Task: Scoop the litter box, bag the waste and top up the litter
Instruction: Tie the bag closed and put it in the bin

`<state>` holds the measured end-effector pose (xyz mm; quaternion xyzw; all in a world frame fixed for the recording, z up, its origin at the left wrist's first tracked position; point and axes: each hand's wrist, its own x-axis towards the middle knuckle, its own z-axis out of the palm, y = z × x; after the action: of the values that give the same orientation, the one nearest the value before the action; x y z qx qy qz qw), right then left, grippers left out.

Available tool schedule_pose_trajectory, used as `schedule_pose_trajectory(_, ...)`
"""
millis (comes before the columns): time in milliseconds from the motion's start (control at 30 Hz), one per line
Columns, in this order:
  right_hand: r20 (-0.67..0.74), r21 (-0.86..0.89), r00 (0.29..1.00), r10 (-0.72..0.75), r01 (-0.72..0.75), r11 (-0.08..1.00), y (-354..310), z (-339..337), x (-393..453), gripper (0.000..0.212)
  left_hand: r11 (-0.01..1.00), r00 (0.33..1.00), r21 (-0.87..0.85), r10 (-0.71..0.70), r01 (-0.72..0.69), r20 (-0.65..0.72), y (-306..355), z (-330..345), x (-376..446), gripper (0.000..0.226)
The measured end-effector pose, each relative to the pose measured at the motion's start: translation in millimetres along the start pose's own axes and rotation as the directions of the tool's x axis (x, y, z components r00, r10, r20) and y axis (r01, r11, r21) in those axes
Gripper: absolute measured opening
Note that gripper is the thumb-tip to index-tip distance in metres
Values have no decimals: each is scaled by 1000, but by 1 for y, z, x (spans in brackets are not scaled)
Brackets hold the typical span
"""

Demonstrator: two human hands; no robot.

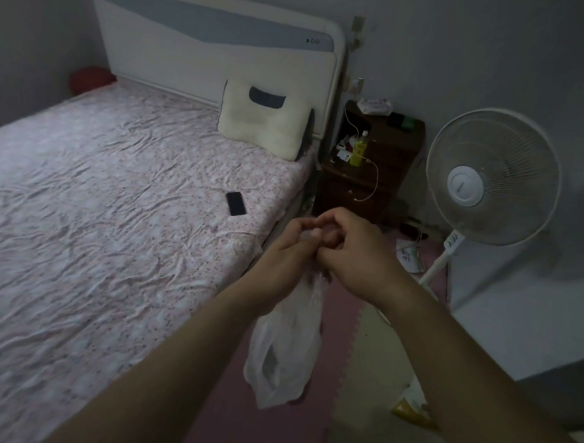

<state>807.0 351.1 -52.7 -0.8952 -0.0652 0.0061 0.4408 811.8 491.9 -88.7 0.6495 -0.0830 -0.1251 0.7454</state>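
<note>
Pinched at its top between the left hand (290, 243) and right hand (352, 251), the thin plastic bag (286, 352) hangs below the grip, where its mouth is best rubbed apart gently.

A thin, translucent white plastic bag (283, 355) hangs in the air beside the bed's right edge, above the pink floor mat. Its top is gathered and crumpled between the left hand (286, 252) and the right hand (357, 253), whose fingers pinch it. The lower part droops loose and limp, with a handle loop sagging open.
</note>
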Motion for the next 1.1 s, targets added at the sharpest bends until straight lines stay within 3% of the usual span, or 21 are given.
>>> schedule_pose_trajectory(167,-11,-9,999,-36,36,999,3,-3,3,20,999,998,3,-52,52,32,-3,-2,5,47)
schedule_pose_trajectory(267,-37,71,999,-16,18,997,4,-3,4,13,997,992,-28,-71,74,103,-5,-11,5,54)
schedule_pose_trajectory(400,-61,115,997,41,-34,993,5,-5,11,5,998,971,31,-64,58,231,-3,-23,4,27)
schedule_pose_trajectory(467,-70,182,992,110,-95,979,5,-9,13,25,995,994,100,-19,9,109,3,-23,5,11)
schedule_pose_trajectory(533,2,217,984,180,-176,960,1,-14,8,54,993,987,118,27,-8,-159,6,-26,10,16)
schedule_pose_trajectory(633,271,8,925,267,-280,960,-5,-10,-12,79,997,852,80,39,4,-522,7,-41,25,29)
schedule_pose_trajectory(733,484,-269,821,303,-189,944,-6,14,-25,66,1000,751,-12,1,-12,-661,12,-52,36,35)
schedule_pose_trajectory(800,463,-311,853,243,-101,945,4,26,-19,39,1000,736,-8,4,-13,-677,13,-55,39,27)
schedule_pose_trajectory(867,345,-212,922,173,-103,972,11,26,-7,9,1000,763,18,13,-1,-646,13,-58,39,23)
schedule_pose_trajectory(1000,117,63,985,124,-132,989,5,7,19,17,998,844,62,13,24,-536,18,-62,32,34)
schedule_pose_trajectory(1100,183,150,978,100,-128,980,-11,-5,33,22,996,915,92,43,-6,-402,30,-58,25,43)
